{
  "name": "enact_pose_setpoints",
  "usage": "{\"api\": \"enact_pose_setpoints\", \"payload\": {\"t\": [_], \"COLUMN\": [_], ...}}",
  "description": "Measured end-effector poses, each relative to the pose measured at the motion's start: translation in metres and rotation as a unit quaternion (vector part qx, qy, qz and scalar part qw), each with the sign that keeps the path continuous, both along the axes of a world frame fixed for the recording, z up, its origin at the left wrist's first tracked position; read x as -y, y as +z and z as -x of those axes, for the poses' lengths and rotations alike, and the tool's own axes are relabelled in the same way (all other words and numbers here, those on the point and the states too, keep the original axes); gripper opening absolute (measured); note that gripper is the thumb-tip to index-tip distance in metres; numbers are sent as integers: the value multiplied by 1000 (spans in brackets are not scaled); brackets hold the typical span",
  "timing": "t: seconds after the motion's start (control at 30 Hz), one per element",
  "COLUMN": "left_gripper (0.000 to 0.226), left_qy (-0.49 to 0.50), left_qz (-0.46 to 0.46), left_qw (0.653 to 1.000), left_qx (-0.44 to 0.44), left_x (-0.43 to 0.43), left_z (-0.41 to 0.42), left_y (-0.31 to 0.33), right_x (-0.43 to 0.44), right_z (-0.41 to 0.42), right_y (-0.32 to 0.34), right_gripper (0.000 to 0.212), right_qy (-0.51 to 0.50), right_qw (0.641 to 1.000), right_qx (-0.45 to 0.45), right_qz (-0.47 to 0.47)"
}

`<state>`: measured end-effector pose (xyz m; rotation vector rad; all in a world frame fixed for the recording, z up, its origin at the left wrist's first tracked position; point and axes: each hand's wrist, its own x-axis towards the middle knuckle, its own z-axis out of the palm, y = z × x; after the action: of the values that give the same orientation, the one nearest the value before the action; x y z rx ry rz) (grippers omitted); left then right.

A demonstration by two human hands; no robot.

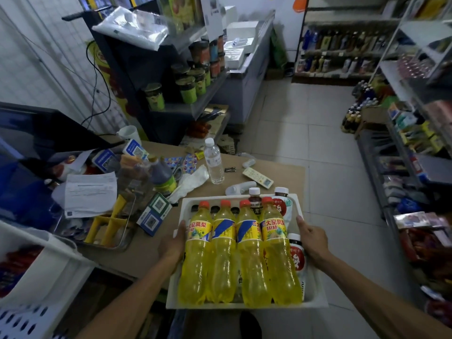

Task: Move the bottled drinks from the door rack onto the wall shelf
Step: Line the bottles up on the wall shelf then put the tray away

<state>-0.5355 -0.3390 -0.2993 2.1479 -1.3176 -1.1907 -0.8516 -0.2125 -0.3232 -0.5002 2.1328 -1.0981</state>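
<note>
I carry a white door rack (315, 297) in front of me, above the edge of a brown counter. Several yellow soda bottles (222, 255) with orange caps lie side by side in it. A dark tea bottle (255, 201) and white bottles with red labels (297, 253) sit among them. My left hand (172, 245) grips the rack's left wall, thumb over the rim. On the right wall my right hand (313, 238) holds the rim the same way. Wall shelves (342, 55) with bottled drinks stand at the far end of the aisle.
The brown counter (288, 172) carries a clear water bottle (214, 162), a remote, papers, QR code stands and a dark sauce bottle (162, 177). A dark shelf unit with jars (188, 86) stands behind it. Stocked shelves (415, 143) line the right side of the tiled aisle (305, 118).
</note>
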Motion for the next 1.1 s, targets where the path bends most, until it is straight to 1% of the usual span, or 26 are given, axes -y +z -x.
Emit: {"api": "enact_pose_setpoints", "payload": {"t": [0.07,0.17,0.2,0.23,0.3,0.33,0.4,0.47,0.53,0.6,0.67,0.73,0.77,0.83,0.87,0.97,1.03,1.1], "left_gripper": [74,97,99,93,74,67,65,74,86,88,85,102,104,87,84,90,87,84], "left_qy": [-19,-57,-78,-99,-145,-160,-191,-207,-205,-194,-215,-228,-222,-219,-224,-224,-235,-241], "left_qz": [4,-8,0,7,31,44,57,72,59,45,25,28,26,35,41,24,18,6], "left_qw": [1000,998,997,995,989,986,980,976,977,979,974,971,973,974,973,974,972,971], "left_qx": [-8,-27,-27,-16,1,-6,-5,8,-17,-42,-70,-65,-58,-45,-39,-22,-2,-10], "left_x": [-6,-10,-11,-12,-13,-17,-19,-14,-12,-11,-1,13,24,23,22,24,26,35], "left_z": [10,27,36,44,67,79,103,131,163,201,242,290,313,357,379,437,470,501], "left_y": [15,34,44,53,72,87,100,98,105,111,105,88,75,77,77,71,68,67], "right_x": [-11,-29,-36,-45,-61,-69,-83,-94,-102,-107,-110,-112,-110,-105,-103,-100,-96,-89], "right_z": [8,21,26,31,45,52,70,90,114,145,181,221,242,286,306,361,394,424], "right_y": [15,40,49,56,70,77,91,101,113,119,120,115,112,102,99,91,90,89], "right_gripper": [58,57,56,56,55,54,51,46,45,46,48,53,55,56,57,55,52,52], "right_qy": [-12,-41,-55,-72,-106,-121,-147,-174,-196,-214,-226,-221,-221,-231,-238,-252,-261,-269], "right_qw": [1000,999,998,997,994,992,989,984,979,975,973,975,975,972,971,967,964,962], "right_qx": [1,5,8,12,22,28,32,28,30,29,23,14,9,26,32,44,43,47], "right_qz": [-4,-9,-8,-8,-10,-8,14,31,43,47,44,28,19,21,20,16,15,4]}}
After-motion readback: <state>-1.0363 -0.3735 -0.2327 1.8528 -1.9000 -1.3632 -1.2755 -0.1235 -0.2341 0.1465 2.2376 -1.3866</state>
